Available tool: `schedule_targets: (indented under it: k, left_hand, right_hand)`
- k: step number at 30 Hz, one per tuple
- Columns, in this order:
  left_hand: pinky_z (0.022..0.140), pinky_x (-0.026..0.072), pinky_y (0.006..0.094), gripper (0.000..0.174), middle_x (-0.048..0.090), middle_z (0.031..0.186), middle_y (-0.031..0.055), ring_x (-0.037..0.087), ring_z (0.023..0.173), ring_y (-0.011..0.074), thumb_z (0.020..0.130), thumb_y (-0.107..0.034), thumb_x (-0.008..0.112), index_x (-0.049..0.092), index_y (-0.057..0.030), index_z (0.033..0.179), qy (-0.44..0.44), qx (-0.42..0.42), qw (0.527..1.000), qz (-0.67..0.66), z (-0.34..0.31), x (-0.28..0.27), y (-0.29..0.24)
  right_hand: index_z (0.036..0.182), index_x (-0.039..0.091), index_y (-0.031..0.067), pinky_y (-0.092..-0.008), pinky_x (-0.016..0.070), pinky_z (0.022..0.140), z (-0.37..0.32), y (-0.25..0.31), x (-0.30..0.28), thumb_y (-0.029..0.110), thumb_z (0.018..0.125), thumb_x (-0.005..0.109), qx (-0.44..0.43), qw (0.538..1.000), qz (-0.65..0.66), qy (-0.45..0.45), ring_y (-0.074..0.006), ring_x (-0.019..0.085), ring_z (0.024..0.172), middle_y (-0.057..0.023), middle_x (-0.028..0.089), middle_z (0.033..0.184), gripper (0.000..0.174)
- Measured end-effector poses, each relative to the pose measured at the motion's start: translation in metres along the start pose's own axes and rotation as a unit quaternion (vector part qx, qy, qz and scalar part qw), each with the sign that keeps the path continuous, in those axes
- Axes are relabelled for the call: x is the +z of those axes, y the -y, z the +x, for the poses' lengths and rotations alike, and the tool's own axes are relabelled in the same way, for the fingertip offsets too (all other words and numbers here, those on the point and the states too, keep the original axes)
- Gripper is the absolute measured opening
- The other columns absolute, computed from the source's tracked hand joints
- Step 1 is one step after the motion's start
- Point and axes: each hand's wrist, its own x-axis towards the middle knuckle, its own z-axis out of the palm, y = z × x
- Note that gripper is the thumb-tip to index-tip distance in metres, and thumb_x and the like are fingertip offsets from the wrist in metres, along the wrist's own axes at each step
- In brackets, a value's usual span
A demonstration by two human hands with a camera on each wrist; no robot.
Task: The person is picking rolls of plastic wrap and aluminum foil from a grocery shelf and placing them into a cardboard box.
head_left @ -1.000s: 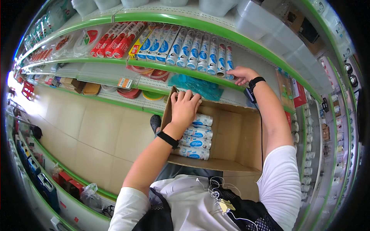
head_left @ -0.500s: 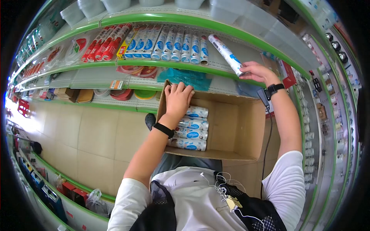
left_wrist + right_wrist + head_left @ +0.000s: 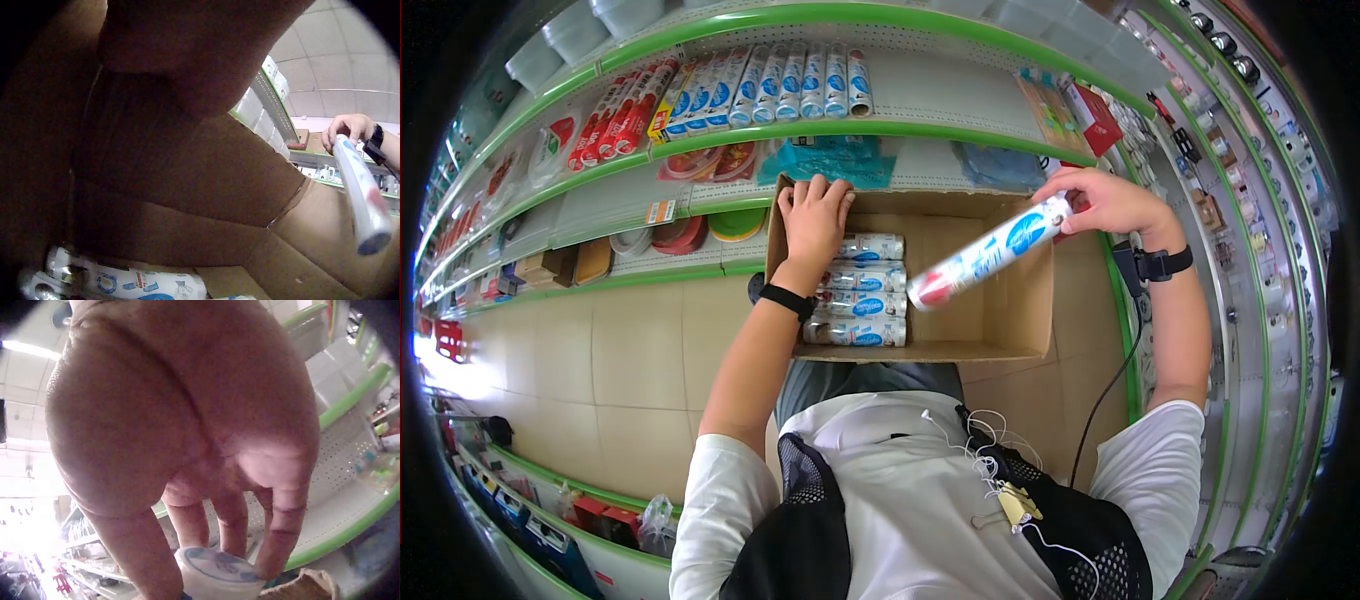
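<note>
My right hand (image 3: 1115,205) pinches one end of a white-and-blue printed roll (image 3: 990,250). The roll slants down leftward over the open cardboard box (image 3: 1028,315), its red-marked end lowest. In the right wrist view, thumb and fingers surround the roll's round end (image 3: 219,575). My left hand (image 3: 812,225) grips the box's rim at the far left corner, fingers lying over the edge. Several similar rolls (image 3: 860,305) lie side by side along the box's left side, partly covered by the left hand and wrist. The left wrist view shows the box's inner wall (image 3: 162,169).
Similar rolls (image 3: 800,85) stand in a row on the green-edged shelf behind the box, beside red rolls (image 3: 625,110). Blue plastic packs (image 3: 830,160) lie on the shelf below. A black cable (image 3: 1115,380) hangs from the right wrist. More shelving runs down the right.
My right hand has taken a roll from the row's right end and brought it down over the box. The left hand stays on the box's corner while the view has shifted.
</note>
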Motion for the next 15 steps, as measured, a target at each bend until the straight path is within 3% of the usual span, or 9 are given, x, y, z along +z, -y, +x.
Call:
schedule_targets:
  k: [1, 2, 3, 5, 6, 9, 13, 15]
  left_hand:
    - [0.099, 0.0366, 0.0484, 0.014, 0.059, 0.1, 0.005, 0.056, 0.103, 0.0293, 0.101, -0.029, 0.063, 0.07, -0.0193, 0.108, -0.006, -0.001, 1.0, 0.004, 0.0, 0.0, -0.001]
    - [0.099, 0.0368, 0.0485, 0.014, 0.059, 0.099, 0.0048, 0.056, 0.103, 0.0291, 0.101, -0.029, 0.063, 0.07, -0.0192, 0.108, -0.005, -0.003, 1.0, 0.004, -0.001, 0.0, -0.002]
    - [0.099, 0.0368, 0.0485, 0.014, 0.059, 0.099, 0.0048, 0.056, 0.103, 0.0291, 0.101, -0.029, 0.063, 0.07, -0.0192, 0.108, -0.005, -0.001, 1.0, 0.003, -0.003, 0.0, -0.004]
    - [0.1, 0.0369, 0.0486, 0.014, 0.058, 0.099, 0.0046, 0.056, 0.103, 0.0291, 0.101, -0.029, 0.063, 0.07, -0.0192, 0.108, -0.016, 0.004, 1.0, 0.006, -0.004, -0.001, -0.006]
    - [0.1, 0.0369, 0.0486, 0.014, 0.058, 0.099, 0.0046, 0.056, 0.103, 0.0291, 0.101, -0.029, 0.063, 0.07, -0.0192, 0.108, -0.017, 0.005, 1.0, 0.005, -0.005, -0.002, -0.007]
    - [0.1, 0.037, 0.0488, 0.013, 0.058, 0.099, 0.0043, 0.056, 0.102, 0.0291, 0.101, -0.028, 0.063, 0.07, -0.0189, 0.108, -0.02, 0.012, 1.0, 0.002, -0.006, -0.003, -0.008]
    - [0.1, 0.0369, 0.0489, 0.013, 0.059, 0.099, 0.004, 0.056, 0.103, 0.0288, 0.101, -0.029, 0.063, 0.069, -0.0189, 0.108, -0.022, 0.013, 1.0, 0.01, -0.007, -0.005, -0.009]
    - [0.1, 0.0369, 0.0489, 0.014, 0.059, 0.099, 0.0039, 0.057, 0.103, 0.0286, 0.101, -0.029, 0.063, 0.069, -0.0189, 0.108, -0.016, 0.01, 1.0, 0.016, -0.01, -0.006, -0.011]
  right_hand:
    - [0.135, 0.065, 0.0053, -0.0348, 0.0572, 0.093, -0.002, 0.007, 0.007, -0.001, 0.088, 0.075, -0.009, 0.996, -0.083, 0.014, -0.0176, 0.065, 0.106, -0.0047, 0.062, 0.115, 0.049]
    - [0.127, 0.068, 0.0048, -0.0395, 0.0557, 0.092, -0.002, 0.016, 0.018, 0.002, 0.084, 0.077, 0.024, 0.997, -0.077, 0.012, -0.0247, 0.066, 0.108, -0.0087, 0.064, 0.112, 0.044]
    - [0.127, 0.068, 0.0048, -0.0395, 0.0557, 0.092, -0.001, 0.014, 0.027, 0.002, 0.084, 0.077, 0.025, 0.997, -0.076, 0.009, -0.0247, 0.066, 0.108, -0.0087, 0.064, 0.112, 0.044]
    - [0.117, 0.069, 0.0054, -0.0442, 0.0522, 0.093, 0.011, -0.003, 0.049, 0.005, 0.078, 0.08, -0.102, 0.956, -0.276, 0.001, -0.0331, 0.064, 0.109, -0.013, 0.066, 0.108, 0.04]
    - [0.111, 0.068, 0.0077, -0.0461, 0.0492, 0.095, 0.017, -0.011, 0.063, 0.006, 0.074, 0.08, -0.104, 0.95, -0.294, -0.002, -0.0387, 0.061, 0.107, -0.0145, 0.067, 0.106, 0.039]
    - [0.106, 0.072, 0.0114, -0.0423, 0.0492, 0.094, 0.036, -0.025, 0.098, 0.001, 0.074, 0.076, -0.084, 0.904, -0.417, 0.05, -0.0318, 0.063, 0.105, -0.0093, 0.069, 0.106, 0.034]
    - [0.107, 0.072, 0.009, -0.0427, 0.0504, 0.09, 0.064, -0.059, 0.125, -0.003, 0.075, 0.074, -0.063, 0.897, -0.427, 0.094, -0.0337, 0.059, 0.1, -0.0097, 0.065, 0.106, 0.033]
    - [0.106, 0.073, 0.0092, -0.0411, 0.0516, 0.089, 0.08, -0.076, 0.132, -0.002, 0.076, 0.074, -0.039, 0.868, -0.485, 0.1, -0.0343, 0.06, 0.099, -0.0097, 0.066, 0.108, 0.032]
